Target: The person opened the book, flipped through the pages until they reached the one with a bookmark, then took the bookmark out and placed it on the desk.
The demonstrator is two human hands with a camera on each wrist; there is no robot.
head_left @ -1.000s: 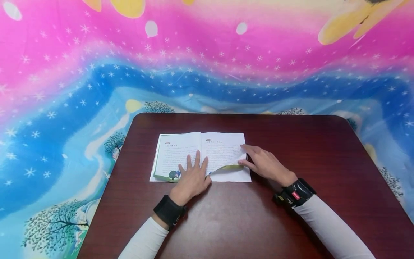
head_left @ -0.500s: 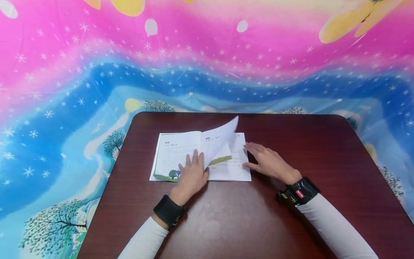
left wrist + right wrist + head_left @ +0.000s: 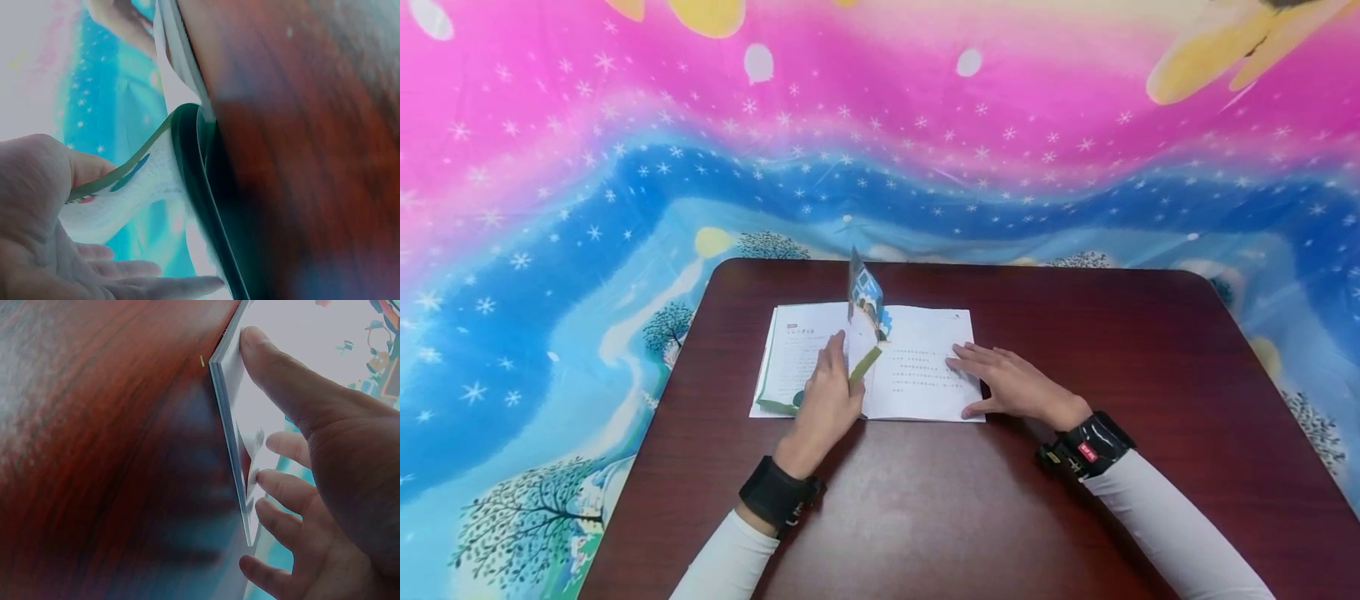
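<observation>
An open book point(image 3: 925, 396) lies on the table, with printed text on its pages. One page point(image 3: 867, 304), with a coloured picture on its right-facing side, stands nearly upright at the middle fold. My left hand point(image 3: 827, 404) is at the lower left of that page. In the left wrist view the page point(image 3: 134, 181) curves up against the thumb side of the hand, while the other fingers point(image 3: 156, 284) stretch out straight toward the left page. My right hand point(image 3: 1018, 383) rests with spread fingers on the right page's outer edge; its thumb point(image 3: 275, 365) touches the paper near the corner.
The dark reddish-brown table point(image 3: 940, 517) extends around the book on all sides. Behind it hangs a printed cloth point(image 3: 880, 142) in pink and blue with snowflakes and trees. Black bands with cameras circle both wrists.
The right-hand page has lifted, left the right hand and swung leftward to upright, uncovering the page below. My left hand has shifted left and turned onto its side. The right hand has moved little.
</observation>
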